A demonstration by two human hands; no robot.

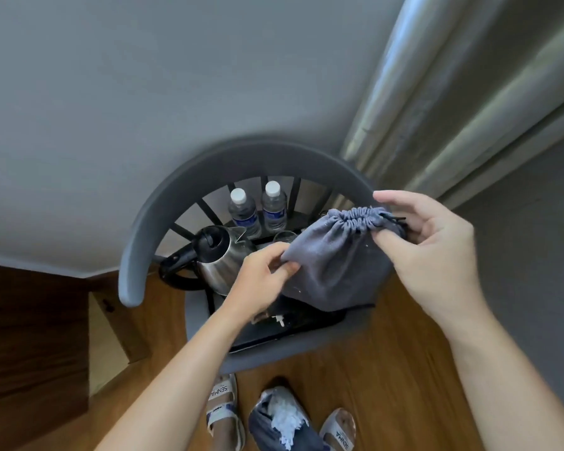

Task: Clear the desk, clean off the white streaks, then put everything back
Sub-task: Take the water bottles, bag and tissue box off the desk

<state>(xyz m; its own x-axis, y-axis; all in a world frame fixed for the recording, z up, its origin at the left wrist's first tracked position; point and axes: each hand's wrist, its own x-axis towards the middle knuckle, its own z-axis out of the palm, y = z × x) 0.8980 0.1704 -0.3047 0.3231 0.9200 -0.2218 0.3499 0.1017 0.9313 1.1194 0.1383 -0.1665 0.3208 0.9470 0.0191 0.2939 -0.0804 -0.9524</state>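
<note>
With my left hand (pixel 263 274) pinching the pouch (pixel 334 260) corner and right hand (pixel 432 247) pinching its drawstring, it could slip onto the kettle (pixel 223 258) just beneath my left hand.

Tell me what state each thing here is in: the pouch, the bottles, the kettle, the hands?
Drawstring pouch: cinched shut at the top, held up over the chair.
Left hand: pinching the pouch's lower corner.
Right hand: gripping the gathered neck.
Water bottles: two, upright, white caps on.
Kettle: lid shut, tilted on the chair seat.
Glass: upright, mostly hidden.
Tray: lying on the seat.
</note>
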